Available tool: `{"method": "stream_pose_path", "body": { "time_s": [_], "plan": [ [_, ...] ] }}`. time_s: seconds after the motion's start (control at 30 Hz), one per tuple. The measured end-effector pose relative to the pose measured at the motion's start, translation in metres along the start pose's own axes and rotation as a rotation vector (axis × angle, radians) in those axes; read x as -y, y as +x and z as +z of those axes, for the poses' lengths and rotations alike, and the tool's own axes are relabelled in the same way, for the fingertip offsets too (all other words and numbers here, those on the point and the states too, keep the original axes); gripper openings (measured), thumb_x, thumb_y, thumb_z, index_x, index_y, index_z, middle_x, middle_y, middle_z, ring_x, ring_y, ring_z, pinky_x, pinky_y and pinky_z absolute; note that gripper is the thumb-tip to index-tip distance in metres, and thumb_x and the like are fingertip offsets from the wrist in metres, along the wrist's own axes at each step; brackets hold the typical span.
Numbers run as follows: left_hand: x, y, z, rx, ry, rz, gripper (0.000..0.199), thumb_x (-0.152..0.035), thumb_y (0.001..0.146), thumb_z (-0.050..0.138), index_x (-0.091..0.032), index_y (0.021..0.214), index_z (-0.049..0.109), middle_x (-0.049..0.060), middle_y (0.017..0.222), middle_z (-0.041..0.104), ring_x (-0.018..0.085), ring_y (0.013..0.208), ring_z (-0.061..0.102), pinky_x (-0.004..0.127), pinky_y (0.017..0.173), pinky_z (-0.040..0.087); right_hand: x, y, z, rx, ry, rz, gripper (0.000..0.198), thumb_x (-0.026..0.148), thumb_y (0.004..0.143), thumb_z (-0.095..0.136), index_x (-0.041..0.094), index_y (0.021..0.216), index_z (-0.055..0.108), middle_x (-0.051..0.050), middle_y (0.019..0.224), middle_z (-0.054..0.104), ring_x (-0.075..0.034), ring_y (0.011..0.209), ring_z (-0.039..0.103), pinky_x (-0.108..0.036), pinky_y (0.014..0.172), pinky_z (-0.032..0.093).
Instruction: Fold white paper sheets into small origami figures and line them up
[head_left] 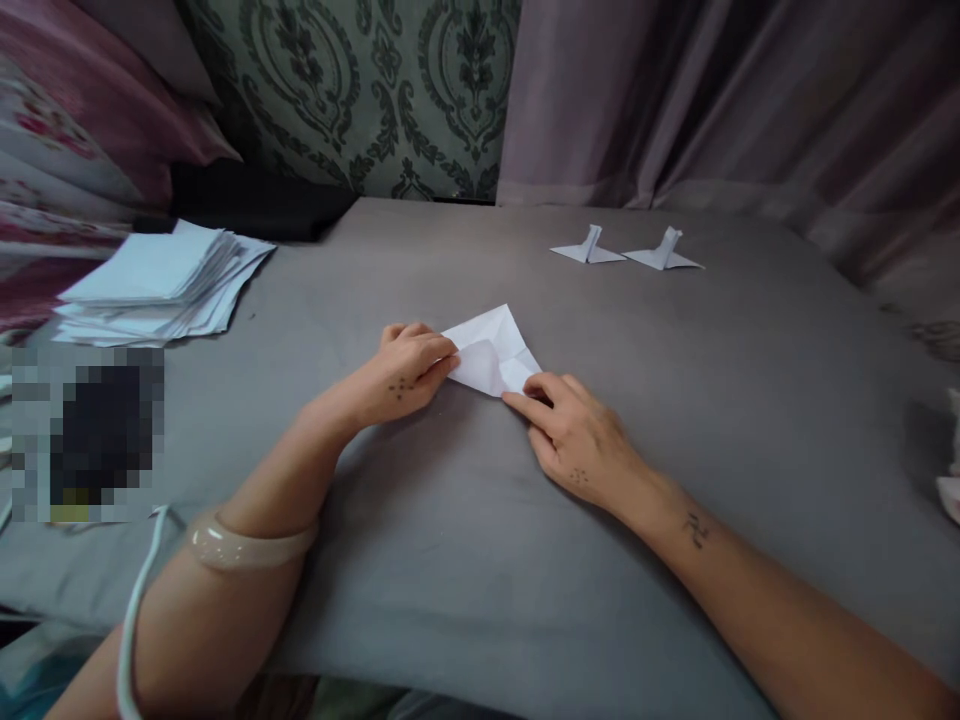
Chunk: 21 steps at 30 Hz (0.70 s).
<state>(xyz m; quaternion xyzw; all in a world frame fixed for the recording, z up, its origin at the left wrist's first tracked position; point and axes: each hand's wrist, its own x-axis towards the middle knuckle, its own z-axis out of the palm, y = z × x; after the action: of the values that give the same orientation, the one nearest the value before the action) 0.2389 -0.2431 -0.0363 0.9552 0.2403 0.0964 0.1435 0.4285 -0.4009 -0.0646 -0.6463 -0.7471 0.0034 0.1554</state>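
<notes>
A white sheet of paper (491, 345), partly folded and creased, lies on the grey cloth in front of me. My left hand (412, 370) pinches its left corner between thumb and fingers. At the lower right edge, my right hand (574, 430) has its index finger stretched along the paper and the other fingers bent over the right corner. A flap near the middle curls up a little. The underside of the paper and the tips of some right fingers are hidden.
Two folded paper figures (666, 250) stand at the back right. A stack of white paper (150, 275) lies at the left, beside a black cloth (255, 200). A white cable (142, 600) runs near my left forearm. Curtains (600, 100) hang behind the grey surface (420, 560).
</notes>
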Motion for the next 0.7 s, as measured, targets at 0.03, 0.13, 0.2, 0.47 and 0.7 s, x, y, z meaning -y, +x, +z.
{"method": "stream_pose_path", "body": {
  "time_s": [0.03,0.13,0.2,0.47,0.7],
  "plan": [
    [0.001,0.0,0.001,0.011,-0.016,-0.012,0.03,-0.031,0.094,0.035,-0.017,0.077,0.056,0.005,0.074,0.057,0.021,0.088,0.054,0.04,0.091,0.035,0.0,0.0,0.0,0.004,-0.016,-0.005,0.046,0.008,0.084,0.044,0.025,0.124,0.06,-0.008,0.111,0.059,-0.022,0.093,0.051,-0.032,0.069,0.044],
    [0.004,0.0,0.0,0.056,-0.055,-0.045,0.03,-0.031,0.093,0.035,-0.017,0.076,0.056,0.005,0.074,0.056,0.022,0.087,0.054,0.04,0.089,0.036,0.0,0.0,0.0,0.024,-0.044,-0.026,0.047,0.009,0.085,0.044,0.026,0.126,0.059,-0.008,0.11,0.058,-0.021,0.092,0.051,-0.032,0.069,0.044],
    [0.005,-0.001,-0.003,0.087,-0.069,-0.054,0.03,-0.031,0.092,0.035,-0.017,0.079,0.058,0.005,0.077,0.058,0.022,0.088,0.054,0.039,0.088,0.037,-0.001,0.001,-0.001,0.036,-0.054,-0.033,0.047,0.009,0.085,0.044,0.026,0.127,0.059,-0.008,0.11,0.058,-0.022,0.092,0.05,-0.032,0.068,0.043],
    [0.015,-0.006,-0.009,0.102,-0.068,0.028,0.021,-0.029,0.087,0.049,-0.02,0.099,0.064,0.007,0.11,0.064,0.024,0.106,0.052,0.039,0.094,0.034,0.0,0.001,-0.003,0.059,-0.067,-0.027,0.048,0.009,0.085,0.044,0.028,0.127,0.057,-0.008,0.11,0.056,-0.022,0.092,0.049,-0.031,0.064,0.041],
    [0.007,-0.004,-0.01,0.046,-0.064,0.08,0.019,-0.025,0.087,0.051,-0.019,0.096,0.067,0.006,0.103,0.067,0.022,0.102,0.053,0.04,0.094,0.033,0.0,0.002,-0.004,0.084,-0.099,-0.051,0.05,0.01,0.086,0.043,0.029,0.132,0.054,-0.008,0.112,0.055,-0.021,0.091,0.048,-0.032,0.07,0.041]
  ]
}}
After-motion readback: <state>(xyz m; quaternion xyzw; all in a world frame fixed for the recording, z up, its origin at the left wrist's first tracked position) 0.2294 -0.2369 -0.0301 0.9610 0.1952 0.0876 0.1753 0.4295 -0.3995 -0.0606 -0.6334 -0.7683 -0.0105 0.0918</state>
